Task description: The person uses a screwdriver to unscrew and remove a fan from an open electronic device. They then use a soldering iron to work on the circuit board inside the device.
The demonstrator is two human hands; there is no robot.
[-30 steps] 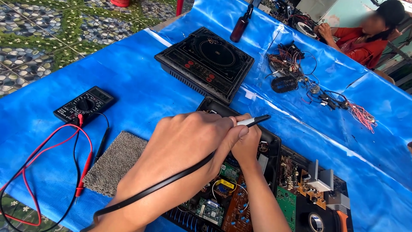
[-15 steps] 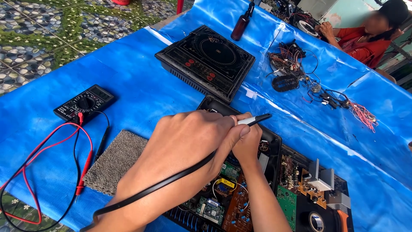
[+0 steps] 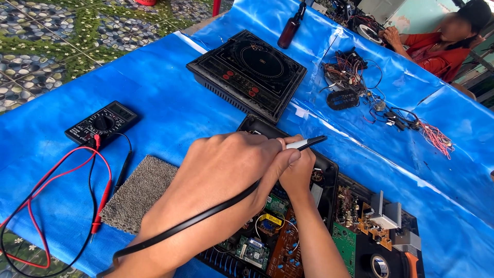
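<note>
Where the blue tarp (image 3: 170, 98) covers the table, the opened black device (image 3: 329, 221) with its bared circuit boards serves as the landmark. Far to its left lies a black multimeter (image 3: 102, 122), its red and black test leads (image 3: 98, 206) looping toward the near edge. Between the multimeter and the device sits a grey scrap of carpet (image 3: 139, 190). Over the device's left part, the left hand (image 3: 226, 170) is clenched around a black-handled soldering iron (image 3: 303, 144), whose black cord (image 3: 195, 224) trails back along the forearm. The right hand (image 3: 298, 172) sits just beside it, fingers curled against the iron's shaft near the tip (the tip itself pointing up and right, clear of the boards). Beyond the device rests a black induction cooker (image 3: 249, 72), and past that a dark brown bottle (image 3: 289, 31). To the right and beyond the device lies a tangle of wires and small parts (image 3: 355, 85). Farther right, another person in a red shirt (image 3: 432, 51) works at the tarp's far corner.
</note>
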